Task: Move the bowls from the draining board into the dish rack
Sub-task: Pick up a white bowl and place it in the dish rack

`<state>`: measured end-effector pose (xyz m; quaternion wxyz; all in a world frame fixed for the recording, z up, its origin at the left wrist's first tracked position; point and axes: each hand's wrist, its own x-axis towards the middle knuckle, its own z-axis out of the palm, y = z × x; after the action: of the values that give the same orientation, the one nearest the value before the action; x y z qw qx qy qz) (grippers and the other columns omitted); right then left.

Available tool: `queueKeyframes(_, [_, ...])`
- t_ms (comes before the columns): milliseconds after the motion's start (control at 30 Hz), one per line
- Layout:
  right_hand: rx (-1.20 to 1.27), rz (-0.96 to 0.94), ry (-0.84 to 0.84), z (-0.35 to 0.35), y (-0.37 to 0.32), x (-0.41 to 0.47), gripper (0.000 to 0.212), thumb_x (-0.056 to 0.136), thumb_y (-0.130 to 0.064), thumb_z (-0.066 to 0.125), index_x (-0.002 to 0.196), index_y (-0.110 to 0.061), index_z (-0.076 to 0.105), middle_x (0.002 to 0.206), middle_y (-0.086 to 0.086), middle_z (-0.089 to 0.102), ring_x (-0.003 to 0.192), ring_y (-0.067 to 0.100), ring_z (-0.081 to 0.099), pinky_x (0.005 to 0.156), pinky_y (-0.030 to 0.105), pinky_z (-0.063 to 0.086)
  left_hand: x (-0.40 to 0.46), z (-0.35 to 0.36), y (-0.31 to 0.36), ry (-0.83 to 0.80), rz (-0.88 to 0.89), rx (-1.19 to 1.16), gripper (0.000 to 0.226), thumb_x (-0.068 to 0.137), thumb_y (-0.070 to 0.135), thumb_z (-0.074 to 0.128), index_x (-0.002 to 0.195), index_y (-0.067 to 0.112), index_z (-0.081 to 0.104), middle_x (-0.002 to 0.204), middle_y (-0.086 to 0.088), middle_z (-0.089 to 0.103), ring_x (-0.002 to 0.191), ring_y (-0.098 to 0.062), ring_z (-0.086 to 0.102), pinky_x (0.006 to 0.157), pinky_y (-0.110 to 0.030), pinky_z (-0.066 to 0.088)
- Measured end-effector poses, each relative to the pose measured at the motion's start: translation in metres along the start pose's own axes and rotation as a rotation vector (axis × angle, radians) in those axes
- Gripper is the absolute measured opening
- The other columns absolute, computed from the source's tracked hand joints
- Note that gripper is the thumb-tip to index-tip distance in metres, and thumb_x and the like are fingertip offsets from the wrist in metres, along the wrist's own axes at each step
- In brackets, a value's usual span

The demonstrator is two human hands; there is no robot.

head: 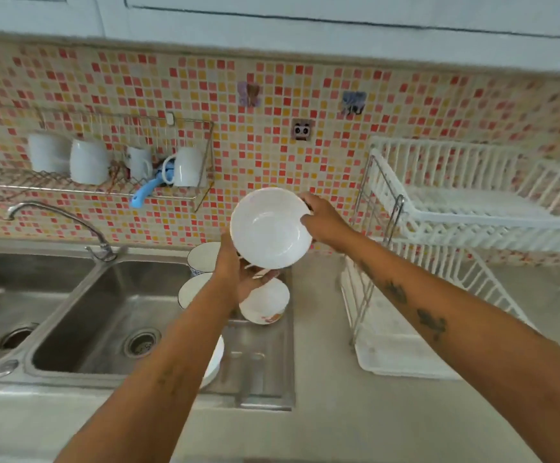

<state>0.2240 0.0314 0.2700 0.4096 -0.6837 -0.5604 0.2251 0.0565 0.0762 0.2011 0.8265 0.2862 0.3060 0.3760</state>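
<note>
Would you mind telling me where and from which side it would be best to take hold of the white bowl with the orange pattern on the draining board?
Probably by its rim, coming from above on the right. The patterned bowl stands upright with its mouth open; its right edge is free, while the left hand and other bowls crowd its left.

The left forearm (pixel 185 329) covers most of a white plate (pixel 214 362) and part of a dark-rimmed white bowl (pixel 193 290) on the ribbed steel draining board (pixel 258 362). The white wire dish rack (pixel 479 202) runs off the right edge, and the far-left steel sink basin (pixel 11 295) off the left. The right hand's fingers (pixel 305 219) are mostly hidden behind the raised white bowl (pixel 270 228).
</note>
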Motion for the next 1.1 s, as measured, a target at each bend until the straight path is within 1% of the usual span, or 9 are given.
queueKeyframes(267, [-0.049,-0.156,0.331,-0.151,-0.044,-0.042,0.048,0.086,0.004,0.041,0.13,-0.013,0.048,0.118,0.006,0.053,0.104,0.023,0.052,0.066,0.027,0.047,0.002,0.149,0.04,-0.609,-0.17,0.244,0.067,0.087,0.065,0.049,0.137,0.021,0.05,0.139,-0.018,0.054,0.119,-0.042,0.059,0.087,-0.054,0.056])
queueKeyframes(367, [-0.039,-0.113,0.423,-0.203,-0.028,-0.059,0.045,0.09,0.0,0.043,0.132,-0.015,0.046,0.12,0.005,0.052,0.107,0.027,0.053,0.063,0.027,0.049,0.005,0.209,0.027,-0.751,-0.213,0.326,0.07,0.085,0.067,0.05,0.139,0.023,0.048,0.142,-0.016,0.053,0.125,-0.041,0.055,0.098,-0.056,0.049])
queueKeyframes(467, [0.071,-0.046,0.45,-0.253,-0.005,-0.075,0.039,0.098,-0.022,0.045,0.137,-0.024,0.047,0.127,0.002,0.054,0.109,0.025,0.055,0.071,0.034,0.056,0.016,0.265,0.012,-0.78,-0.211,0.414,0.069,0.084,0.066,0.053,0.139,0.024,0.049,0.142,-0.016,0.052,0.121,-0.043,0.058,0.1,-0.06,0.046])
queueKeyframes(600, [0.146,0.023,0.461,-0.319,0.028,-0.092,0.047,0.099,-0.048,0.034,0.135,-0.022,0.052,0.131,0.004,0.056,0.116,0.027,0.058,0.091,0.048,0.054,0.03,0.328,-0.019,-0.786,-0.204,0.496,0.066,0.09,0.062,0.047,0.14,0.019,0.047,0.115,-0.015,0.058,0.063,-0.029,0.071,0.109,-0.06,0.036])
queueKeyframes(733, [0.054,0.072,0.542,-0.364,0.06,-0.093,0.062,0.101,-0.051,0.02,0.13,-0.012,0.058,0.124,0.009,0.061,0.107,0.024,0.06,0.092,0.038,0.047,0.05,0.371,-0.054,-0.705,-0.087,0.638,0.055,0.087,0.06,0.054,0.122,0.018,0.054,0.111,-0.014,0.055,0.102,-0.036,0.061,0.087,-0.055,0.054])
queueKeyframes(833, [0.019,0.146,0.585,-0.383,0.085,-0.083,0.066,0.101,-0.048,0.019,0.116,-0.001,0.064,0.102,0.014,0.063,0.092,0.026,0.059,0.094,0.045,0.048,0.068,0.392,-0.084,-0.664,0.02,0.731,0.056,0.087,0.058,0.055,0.129,0.023,0.045,0.11,-0.011,0.053,0.107,-0.035,0.057,0.095,-0.054,0.051])
queueKeyframes(933, [0.011,0.225,0.634,-0.393,0.111,-0.072,0.062,0.098,-0.051,0.025,0.078,-0.005,0.061,0.077,0.018,0.057,0.074,0.026,0.056,0.095,0.051,0.05,0.081,0.406,-0.115,-0.641,0.086,0.849,0.063,0.085,0.062,0.055,0.128,0.017,0.05,0.11,-0.012,0.059,0.102,-0.033,0.058,0.092,-0.048,0.051])
queueKeyframes(1033, [0.082,0.323,0.639,-0.396,0.137,-0.06,0.062,0.095,-0.06,0.03,0.094,-0.008,0.063,0.09,0.014,0.064,0.083,0.026,0.062,0.092,0.043,0.054,0.098,0.412,-0.138,-0.576,0.181,0.971,0.084,0.068,0.07,0.066,0.13,0.016,0.046,0.112,-0.012,0.063,0.098,-0.031,0.063,0.087,-0.047,0.054])
queueKeyframes(1100, [0.136,0.378,0.595,-0.395,0.15,-0.055,0.069,0.089,-0.068,0.033,0.111,-0.008,0.057,0.106,0.012,0.061,0.094,0.026,0.06,0.093,0.041,0.053,0.103,0.412,-0.149,-0.522,0.249,1.036,0.073,0.074,0.062,0.069,0.124,0.019,0.039,0.097,-0.005,0.059,0.079,-0.022,0.06,0.067,-0.036,0.05])
